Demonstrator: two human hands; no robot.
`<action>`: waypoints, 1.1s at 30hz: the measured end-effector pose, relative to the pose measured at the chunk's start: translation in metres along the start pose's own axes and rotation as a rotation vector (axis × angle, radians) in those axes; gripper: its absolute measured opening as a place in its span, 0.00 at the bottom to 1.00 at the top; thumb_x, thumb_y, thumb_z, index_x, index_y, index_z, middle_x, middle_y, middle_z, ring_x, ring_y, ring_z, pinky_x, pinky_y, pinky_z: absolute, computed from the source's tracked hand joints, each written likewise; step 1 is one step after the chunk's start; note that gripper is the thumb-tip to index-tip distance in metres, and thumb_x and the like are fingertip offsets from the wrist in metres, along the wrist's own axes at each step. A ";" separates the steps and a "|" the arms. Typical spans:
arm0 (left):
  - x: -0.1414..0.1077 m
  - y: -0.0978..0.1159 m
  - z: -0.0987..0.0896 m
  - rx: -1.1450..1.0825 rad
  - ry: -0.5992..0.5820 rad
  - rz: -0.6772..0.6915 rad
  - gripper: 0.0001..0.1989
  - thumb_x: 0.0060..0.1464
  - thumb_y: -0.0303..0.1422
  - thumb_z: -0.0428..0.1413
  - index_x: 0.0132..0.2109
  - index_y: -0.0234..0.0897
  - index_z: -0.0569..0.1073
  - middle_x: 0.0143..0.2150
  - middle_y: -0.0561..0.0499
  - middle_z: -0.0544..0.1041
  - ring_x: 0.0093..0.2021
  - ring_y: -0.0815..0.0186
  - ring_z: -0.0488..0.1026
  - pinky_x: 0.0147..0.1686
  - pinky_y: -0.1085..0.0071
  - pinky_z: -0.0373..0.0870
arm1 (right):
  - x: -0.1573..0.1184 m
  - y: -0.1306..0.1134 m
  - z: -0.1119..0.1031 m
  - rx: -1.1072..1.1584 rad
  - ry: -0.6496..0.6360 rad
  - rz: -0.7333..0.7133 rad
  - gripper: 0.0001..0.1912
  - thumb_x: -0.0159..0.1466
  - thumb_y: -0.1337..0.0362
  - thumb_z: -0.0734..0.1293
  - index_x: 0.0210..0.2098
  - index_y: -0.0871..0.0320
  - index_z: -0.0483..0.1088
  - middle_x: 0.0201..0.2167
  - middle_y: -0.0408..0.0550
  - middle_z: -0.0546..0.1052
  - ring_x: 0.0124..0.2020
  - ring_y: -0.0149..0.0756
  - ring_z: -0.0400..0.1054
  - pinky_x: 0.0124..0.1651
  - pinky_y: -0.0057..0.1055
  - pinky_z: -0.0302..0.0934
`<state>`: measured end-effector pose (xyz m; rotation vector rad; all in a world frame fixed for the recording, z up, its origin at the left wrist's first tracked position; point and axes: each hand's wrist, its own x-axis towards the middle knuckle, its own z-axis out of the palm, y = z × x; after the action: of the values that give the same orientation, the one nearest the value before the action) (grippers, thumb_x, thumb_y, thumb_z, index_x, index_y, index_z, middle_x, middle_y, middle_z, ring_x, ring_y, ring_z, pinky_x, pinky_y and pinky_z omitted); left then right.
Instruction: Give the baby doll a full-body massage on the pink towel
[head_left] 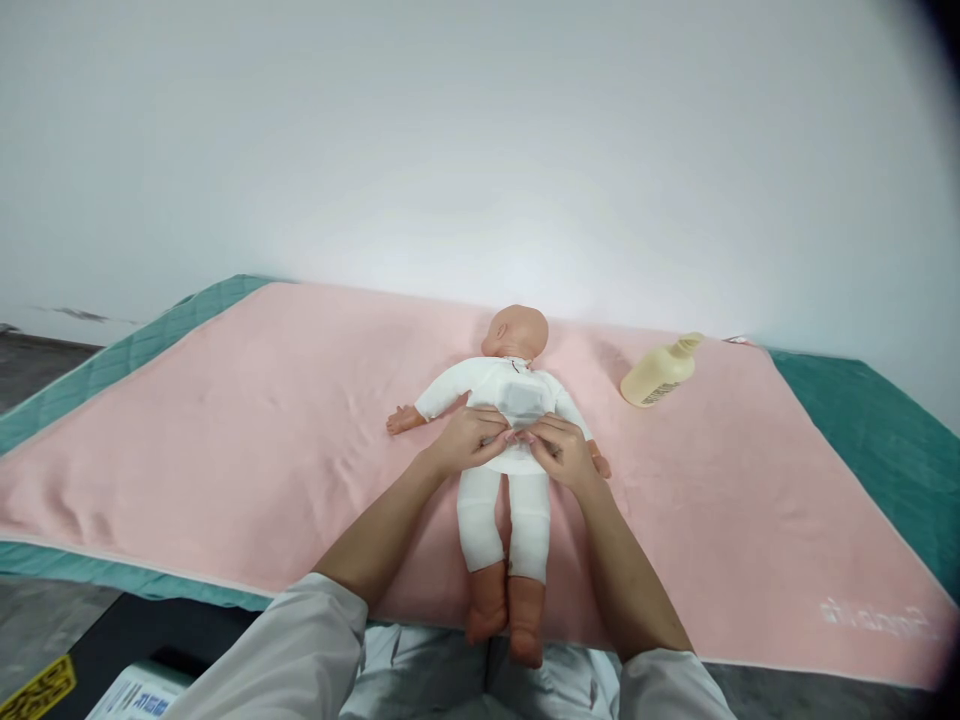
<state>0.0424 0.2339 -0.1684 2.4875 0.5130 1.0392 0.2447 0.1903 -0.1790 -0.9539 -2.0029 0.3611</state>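
Observation:
A baby doll (484,375) lies on its front with its bald head turned to the left. Its body, arms and legs are covered in white cloth, and a greyish square patch shows on its back. My left hand (472,438) and my right hand (561,446) meet over the lower back, just below that patch. Thumbs and fingers of both hands are closed in a pinch on the white cloth there, fingertips almost touching. The small fold between them is partly hidden by my fingers.
A pink blanket (300,430) lies under the doll, over a green quilted cover (840,400). Beyond the doll's arm at right stands a leaning pale yellow pump bottle (656,375). A white wall (480,150) rises behind. A labelled box (139,692) sits at lower left.

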 end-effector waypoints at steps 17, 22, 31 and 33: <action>0.001 -0.003 0.001 -0.008 -0.001 -0.152 0.17 0.66 0.34 0.46 0.35 0.37 0.77 0.32 0.50 0.80 0.37 0.66 0.75 0.41 0.67 0.70 | 0.003 0.005 0.004 -0.140 0.004 0.022 0.12 0.68 0.67 0.60 0.38 0.55 0.76 0.38 0.49 0.76 0.39 0.39 0.67 0.43 0.40 0.66; 0.002 -0.004 0.002 -0.008 -0.036 -0.200 0.16 0.65 0.33 0.46 0.35 0.37 0.78 0.34 0.51 0.81 0.38 0.65 0.77 0.44 0.67 0.70 | 0.003 0.006 0.004 -0.117 -0.016 0.065 0.12 0.67 0.68 0.61 0.34 0.54 0.76 0.36 0.48 0.75 0.38 0.39 0.67 0.41 0.39 0.66; 0.002 -0.003 0.002 0.037 -0.026 -0.146 0.17 0.65 0.33 0.46 0.34 0.37 0.77 0.33 0.50 0.81 0.37 0.64 0.76 0.41 0.65 0.71 | 0.002 0.009 0.005 -0.076 -0.003 0.081 0.12 0.67 0.66 0.60 0.35 0.53 0.77 0.38 0.49 0.75 0.40 0.40 0.68 0.44 0.41 0.67; 0.001 -0.004 0.003 0.050 0.020 -0.086 0.16 0.64 0.33 0.46 0.34 0.37 0.77 0.33 0.49 0.81 0.36 0.64 0.76 0.40 0.65 0.71 | 0.001 0.009 0.005 -0.062 0.030 0.076 0.12 0.68 0.64 0.60 0.38 0.52 0.77 0.40 0.49 0.75 0.42 0.41 0.69 0.46 0.42 0.67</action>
<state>0.0443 0.2374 -0.1715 2.4769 0.6532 1.0313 0.2443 0.1976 -0.1861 -1.0703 -1.9646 0.3254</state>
